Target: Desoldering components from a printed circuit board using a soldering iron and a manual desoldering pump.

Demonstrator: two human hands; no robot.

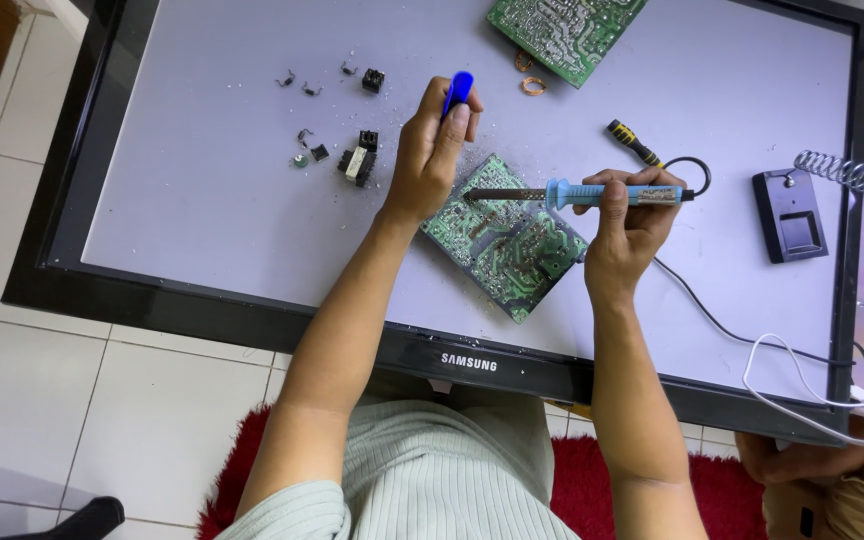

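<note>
A green circuit board (508, 240) lies solder side up on the grey screen of a flat monitor (202, 190). My right hand (628, 222) grips a blue-handled soldering iron (592, 193) held level, its metal tip touching the board's upper left corner. My left hand (432, 150) is closed around a blue desoldering pump (458, 92), held upright just left of that corner, next to the iron's tip.
A second green board (564, 30) lies at the top edge with two copper coils (532, 85) beside it. Several small black parts (357, 160) are scattered to the left. A yellow-black screwdriver (634, 143), a black iron stand (797, 212) and cables sit on the right.
</note>
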